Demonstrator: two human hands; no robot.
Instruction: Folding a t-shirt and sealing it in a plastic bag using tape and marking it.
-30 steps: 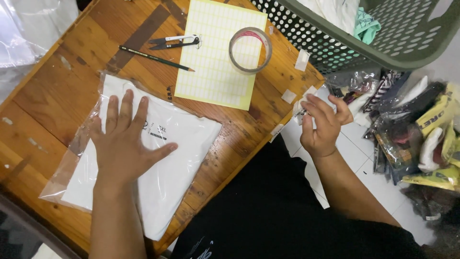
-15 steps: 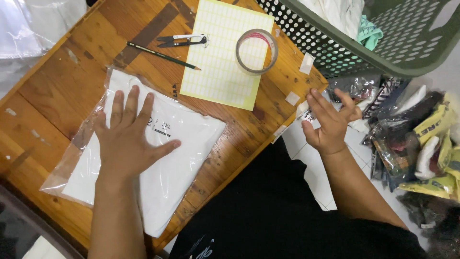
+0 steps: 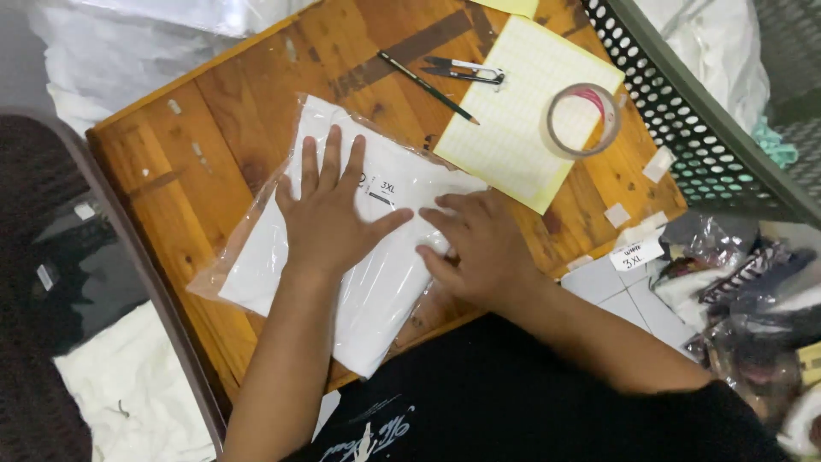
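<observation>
A roll of clear tape [image 3: 584, 120] is lying on a yellow lined sheet [image 3: 522, 128] on the wooden surface [image 3: 222, 128]. A pencil [image 3: 426, 75] and small snips [image 3: 466, 69] are resting beside it, and a green perforated basket [image 3: 684, 128] is standing at the surface's far edge.

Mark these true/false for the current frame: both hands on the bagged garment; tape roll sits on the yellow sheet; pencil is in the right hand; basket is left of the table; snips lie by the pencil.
1. Both hands rest on the bagged garment: true. The left hand and right hand lie flat on the white garment in its clear bag.
2. The tape roll sits on the yellow sheet: true.
3. The pencil is in the right hand: false. It lies on the wooden table.
4. The basket is left of the table: false. It is on the right.
5. The snips lie by the pencil: true.
</observation>
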